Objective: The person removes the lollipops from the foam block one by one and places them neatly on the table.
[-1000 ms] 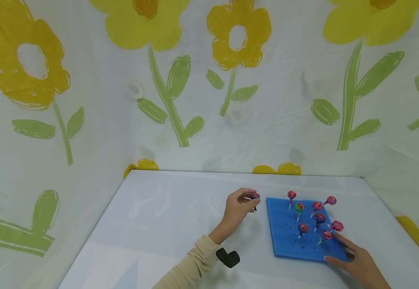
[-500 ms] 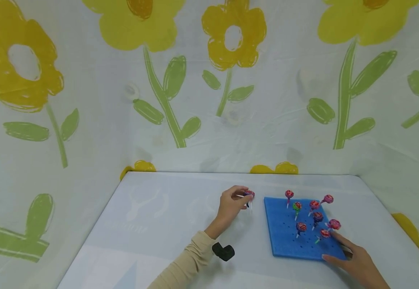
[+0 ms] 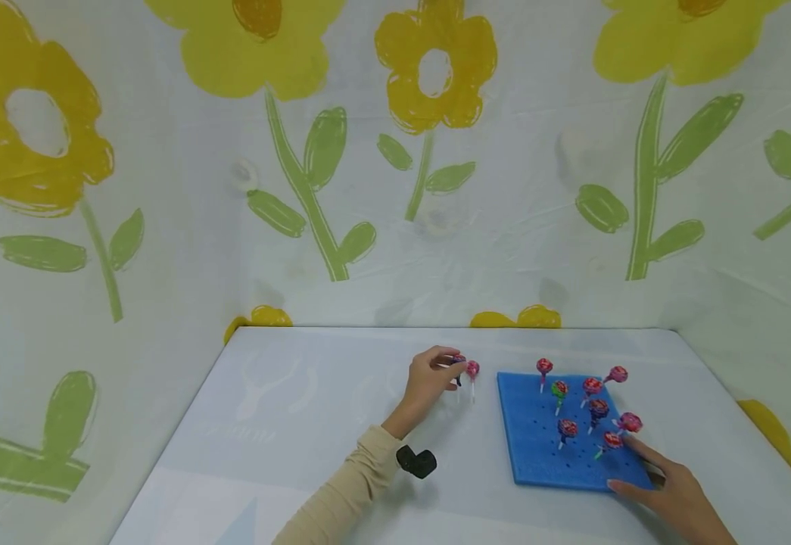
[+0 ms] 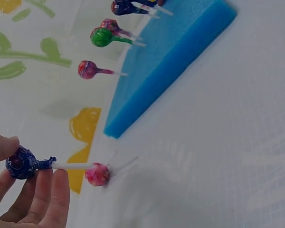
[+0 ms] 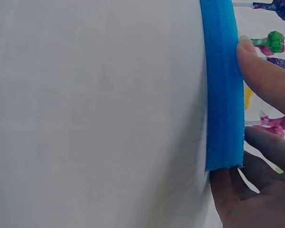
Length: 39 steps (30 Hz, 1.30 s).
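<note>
My left hand (image 3: 428,380) pinches a lollipop in a dark blue wrapper (image 4: 22,163) by its candy head, its white stick pointing right in the left wrist view. Just right of those fingers in the head view is a pink lollipop (image 3: 473,369), which appears behind the stick's tip in the left wrist view. On the right, a blue foam block (image 3: 524,454) has several wrapped lollipops standing in it, among them a green one (image 3: 559,389). My right hand (image 3: 680,492) grips the block's near right corner, thumb on one side and fingers curled about the edge.
The block lies on a white table (image 3: 245,424). A curtain (image 3: 518,250) with yellow flowers closes off the back and sides. A black wrist camera (image 3: 416,462) sits by the left sleeve cuff.
My left hand has moved left, away from the foam block, with the dark blue lollipop. The pink lollipop now shows beside its fingers. My right hand stays at the block's corner.
</note>
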Each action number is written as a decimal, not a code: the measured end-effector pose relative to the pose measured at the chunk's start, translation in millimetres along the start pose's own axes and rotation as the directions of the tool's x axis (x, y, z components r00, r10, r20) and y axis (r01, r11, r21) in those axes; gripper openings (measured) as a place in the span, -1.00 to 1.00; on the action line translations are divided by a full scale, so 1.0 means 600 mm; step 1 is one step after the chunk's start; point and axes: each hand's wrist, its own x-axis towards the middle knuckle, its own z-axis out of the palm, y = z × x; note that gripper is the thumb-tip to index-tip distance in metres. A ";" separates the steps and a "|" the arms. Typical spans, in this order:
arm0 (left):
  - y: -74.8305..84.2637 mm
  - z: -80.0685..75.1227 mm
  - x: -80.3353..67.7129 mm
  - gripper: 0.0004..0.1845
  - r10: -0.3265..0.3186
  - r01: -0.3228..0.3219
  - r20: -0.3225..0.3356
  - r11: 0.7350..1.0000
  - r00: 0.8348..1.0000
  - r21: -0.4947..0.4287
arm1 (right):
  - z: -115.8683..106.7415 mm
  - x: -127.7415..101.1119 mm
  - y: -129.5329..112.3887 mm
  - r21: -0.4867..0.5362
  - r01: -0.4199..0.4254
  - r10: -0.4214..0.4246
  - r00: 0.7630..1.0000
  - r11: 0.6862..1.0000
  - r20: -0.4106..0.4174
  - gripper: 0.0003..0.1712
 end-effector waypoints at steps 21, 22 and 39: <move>-0.022 -0.018 0.031 -0.75 -0.061 0.063 -0.043 0.997 0.997 0.041 | -0.004 0.005 0.000 -0.018 0.008 -0.008 1.000 1.000 -0.001 0.24; -0.024 -0.018 0.033 -0.76 -0.063 0.065 -0.044 0.997 0.997 0.039 | -0.002 0.007 0.005 -0.024 0.009 -0.009 1.000 1.000 -0.008 0.23; -0.040 -0.019 0.060 -0.78 -0.144 0.160 -0.109 0.975 0.984 0.156 | 0.007 0.019 0.027 -0.012 -0.010 0.010 1.000 1.000 0.005 0.29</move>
